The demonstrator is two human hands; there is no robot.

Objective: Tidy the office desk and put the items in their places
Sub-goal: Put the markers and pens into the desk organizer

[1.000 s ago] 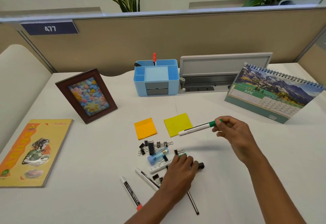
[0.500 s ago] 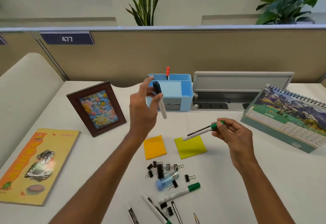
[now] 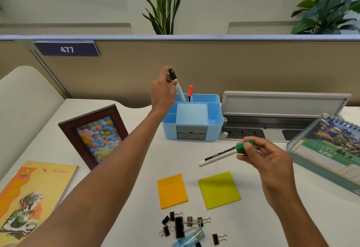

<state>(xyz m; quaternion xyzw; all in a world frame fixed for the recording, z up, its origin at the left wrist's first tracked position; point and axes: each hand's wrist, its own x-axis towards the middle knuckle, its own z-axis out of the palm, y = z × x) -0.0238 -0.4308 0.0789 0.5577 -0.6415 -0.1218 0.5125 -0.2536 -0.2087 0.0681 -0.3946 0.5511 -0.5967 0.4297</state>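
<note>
Over blue organizer (image 3: 191, 130), left hand (image 3: 162, 93) fingers pinching one black-capped marker (image 3: 176, 85), right hand (image 3: 266, 157) pinching one green-capped marker (image 3: 224, 154)

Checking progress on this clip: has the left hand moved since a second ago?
Yes. The left hand has gone from the clutter near the binder clips up and away to the blue organizer, holding a black-capped marker over its rear slot.

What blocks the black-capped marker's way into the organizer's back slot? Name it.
Nothing visible does. The left hand holds the black-capped marker tilted, its lower end already at the back compartment of the blue organizer. The orange-capped marker stands in that compartment just beside it, not under it.
</note>
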